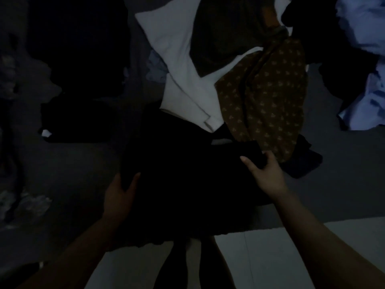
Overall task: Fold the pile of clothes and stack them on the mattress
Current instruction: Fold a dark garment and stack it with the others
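large black fabric garment [183,184] lies spread on the near edge of the dark grey mattress [343,184], its lower hem hanging past the edge toward the pale tiled floor [270,257]. very dim frame, folds in the black cloth can't be made out. left hand [120,192] grasps the garment's left edge, thumb on top and the other fingers hidden under the cloth. right hand [268,174] grasps the garment's upper right corner, thumb laid on top, fingers curled around the bunched fabric. garment sits between the two hands, both at its outer edges. just beyond it: white folded cloth [187,97] touching its far side, with a dark olive garment [225,34] lying on the white one. brown patterned fabric with small pale motifs [268,101] drapes to the right, its lower end just beside the right hand. light blue crumpled clothes [364,69] at the far right on the mattress. dark heap [79,122] at left, too dark to identify.
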Tool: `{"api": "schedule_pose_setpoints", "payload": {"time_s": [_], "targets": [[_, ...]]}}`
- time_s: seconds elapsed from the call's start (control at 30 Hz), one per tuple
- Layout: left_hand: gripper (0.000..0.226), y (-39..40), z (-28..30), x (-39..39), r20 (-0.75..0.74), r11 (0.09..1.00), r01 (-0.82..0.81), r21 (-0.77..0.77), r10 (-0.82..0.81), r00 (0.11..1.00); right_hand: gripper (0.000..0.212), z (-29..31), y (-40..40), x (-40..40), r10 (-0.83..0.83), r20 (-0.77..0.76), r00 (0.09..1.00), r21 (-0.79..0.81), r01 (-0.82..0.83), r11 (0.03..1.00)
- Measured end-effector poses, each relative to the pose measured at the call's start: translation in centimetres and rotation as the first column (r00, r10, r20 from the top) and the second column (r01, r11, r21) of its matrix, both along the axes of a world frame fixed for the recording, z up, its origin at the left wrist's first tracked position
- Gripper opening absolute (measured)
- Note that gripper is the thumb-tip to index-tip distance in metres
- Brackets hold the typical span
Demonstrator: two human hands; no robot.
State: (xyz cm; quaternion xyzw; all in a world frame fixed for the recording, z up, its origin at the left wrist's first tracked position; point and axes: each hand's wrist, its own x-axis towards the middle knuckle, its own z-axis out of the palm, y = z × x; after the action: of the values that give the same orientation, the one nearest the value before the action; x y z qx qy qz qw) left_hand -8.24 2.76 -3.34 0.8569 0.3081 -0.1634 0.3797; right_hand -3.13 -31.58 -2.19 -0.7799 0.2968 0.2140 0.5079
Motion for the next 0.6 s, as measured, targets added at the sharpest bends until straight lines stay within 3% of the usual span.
{"api": "schedule_pose_setpoints", "payload": {"time_s": [0.07, 0.1, 0.17, 0.2, 0.27, 0.33, 0.37, 0.43, 0.5, 0.6], "targets": [[0.049, 1.0, -1.5, -1.5, -0.139, 0.997, -0.072, 0.035, 0.076, 0.987, 0.061, -2.0, 1.4, 0.3, 0.108, -0.080, 0.991, -0.057, -0.113, 0.992], [0.052, 1.0, -2.0, -2.1, -0.187, 0.988, -0.077, 0.133, 0.101, 0.977, 0.063, -3.0, 1.7, 0.2, 0.115, -0.111, 0.987, -0.058, -0.122, 0.991], [0.053, 0.2, -2.2, -2.9, -0.112, 0.937, 0.060, 0.344, -0.022, 0.993, 0.066, -3.5, 2.0, -0.6, 0.073, -0.165, 0.984, -0.047, -0.081, 0.996], [0.051, -0.9, -1.8, -3.2, -0.024, 0.915, 0.171, 0.366, -0.175, 0.984, 0.066, -3.1, 2.0, -1.1, 0.063, -0.192, 0.979, -0.037, -0.071, 0.997], [0.050, -3.9, -1.3, -4.6, 0.096, 0.833, 0.458, 0.310, -0.507, 0.857, 0.064, -1.8, 1.8, -2.1, 0.099, -0.252, 0.963, -0.016, -0.107, 0.994], [0.055, -7.1, -1.6, -5.5, -0.020, 0.707, 0.676, 0.208, -0.688, 0.725, 0.051, 0.0, 1.8, -2.7, 0.136, -0.247, 0.959, 0.020, -0.135, 0.991], [0.058, -8.4, -1.7, -5.4, -0.150, 0.680, 0.721, 0.136, -0.705, 0.693, 0.044, 0.9, 1.8, -2.7, 0.150, -0.233, 0.961, 0.020, -0.150, 0.988], [0.064, -10.3, -2.6, -4.7, -0.267, 0.642, 0.759, 0.110, -0.716, 0.645, 0.048, 2.6, 2.2, -2.3, 0.208, -0.202, 0.957, -0.018, -0.216, 0.976], [0.059, -11.2, -4.0, -3.5, -0.286, 0.634, 0.772, 0.042, -0.733, 0.617, 0.057, 4.5, 3.2, -1.6, 0.240, -0.174, 0.955, -0.018, -0.247, 0.969], [0.058, -11.0, -3.9, -2.0, -0.296, 0.604, 0.797, -0.020, -0.765, 0.572, 0.046, 7.2, 6.8, -0.8, 0.278, -0.051, 0.959, 0.081, -0.274, 0.958]]}}
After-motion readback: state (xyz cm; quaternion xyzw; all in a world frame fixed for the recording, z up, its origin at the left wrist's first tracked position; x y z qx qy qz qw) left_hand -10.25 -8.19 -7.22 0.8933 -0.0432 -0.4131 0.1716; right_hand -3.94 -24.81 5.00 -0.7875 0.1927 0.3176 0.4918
